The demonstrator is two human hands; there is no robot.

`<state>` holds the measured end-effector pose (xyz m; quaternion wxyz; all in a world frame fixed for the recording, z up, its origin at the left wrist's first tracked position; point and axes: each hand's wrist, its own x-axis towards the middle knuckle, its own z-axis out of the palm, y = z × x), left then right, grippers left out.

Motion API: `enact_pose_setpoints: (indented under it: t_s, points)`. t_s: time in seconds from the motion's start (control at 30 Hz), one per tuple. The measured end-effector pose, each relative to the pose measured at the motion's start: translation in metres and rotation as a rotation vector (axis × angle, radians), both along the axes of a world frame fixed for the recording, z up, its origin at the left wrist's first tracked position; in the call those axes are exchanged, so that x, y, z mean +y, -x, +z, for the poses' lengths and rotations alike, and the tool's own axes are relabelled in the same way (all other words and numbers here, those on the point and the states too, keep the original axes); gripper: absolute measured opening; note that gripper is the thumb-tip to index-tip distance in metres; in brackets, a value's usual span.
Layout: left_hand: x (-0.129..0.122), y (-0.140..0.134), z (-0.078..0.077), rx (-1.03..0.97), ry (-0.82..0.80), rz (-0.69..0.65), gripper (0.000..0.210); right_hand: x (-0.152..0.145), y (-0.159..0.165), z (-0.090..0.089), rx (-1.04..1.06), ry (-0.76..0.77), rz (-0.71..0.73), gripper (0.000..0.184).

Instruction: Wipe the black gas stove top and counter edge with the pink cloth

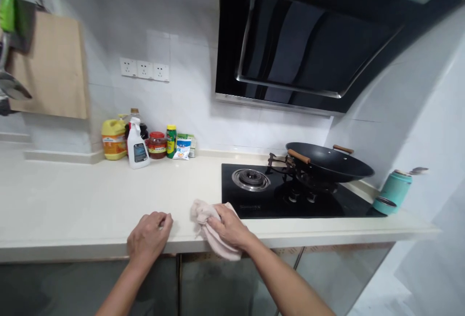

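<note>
head view, and it's two hands at the front of the pale counter (80, 195)! the right hand (230, 227) has its fingers closed around a pale pink cloth (204, 215), bunched on the countertop at one end and draping over the front edge at the other, in front of the cabinet doors (214, 284). that cloth sits right by the near left corner of the black gas hob (269, 209); whether they touch is hard to say. to the left, the left hand (148, 234) rests at the edge, curled into a loose fist, palm hidden, apart from the cloth.

along the back wall, what a line-up: yellow jug (114, 141), white spray bottle (137, 147), red-lidded jar (157, 145), green canister (171, 142), small packet (182, 149). a dark wok (327, 161) with wooden handles takes the hob's right side, under the black range hood (290, 45), with a teal container (396, 189) just beside!
</note>
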<state>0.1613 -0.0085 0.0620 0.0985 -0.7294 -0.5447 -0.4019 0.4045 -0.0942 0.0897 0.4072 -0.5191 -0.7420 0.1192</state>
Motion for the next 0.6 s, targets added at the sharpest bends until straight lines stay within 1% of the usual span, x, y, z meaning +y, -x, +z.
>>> enact_pose_setpoints:
  t_s: [0.03,0.1,0.13,0.2,0.27,0.37,0.43,0.5,0.57,0.6]
  points:
    - [0.001,0.001,0.0,-0.001,0.0,-0.005,0.032,-0.002,-0.002,0.001,0.087,-0.019,0.021,0.022]
    - [0.002,0.002,-0.001,-0.003,0.005,-0.016,0.032,-0.014,-0.016,0.003,0.222,-0.072,0.012,0.024]
    - [0.003,0.002,-0.001,-0.002,0.011,-0.019,0.032,-0.023,-0.027,0.004,0.245,-0.106,-0.014,0.026]
    - [0.003,0.002,-0.001,0.0,0.028,-0.016,0.031,-0.048,-0.06,0.008,0.212,-0.169,-0.107,0.031]
    - [0.003,0.0,-0.001,0.002,0.035,-0.007,0.031,-0.08,-0.102,0.011,0.15,-0.186,-0.262,0.037]
    - [0.002,-0.003,0.0,0.001,0.033,0.002,0.031,-0.123,-0.175,0.015,0.079,-0.18,-0.614,0.047]
    - [0.002,-0.005,0.0,-0.005,0.041,0.016,0.03,-0.14,-0.221,0.015,0.0,-0.16,-0.773,0.051]
    - [0.001,-0.006,0.002,-0.011,0.054,0.031,0.03,-0.144,-0.255,0.008,-0.073,-0.055,-0.894,0.052]
    - [0.0,-0.006,0.004,-0.015,0.068,0.037,0.03,-0.138,-0.271,-0.003,-0.161,0.095,-1.006,0.051]
    - [0.0,-0.007,0.005,-0.015,0.076,0.036,0.03,-0.132,-0.271,-0.009,-0.212,0.158,-1.038,0.051]
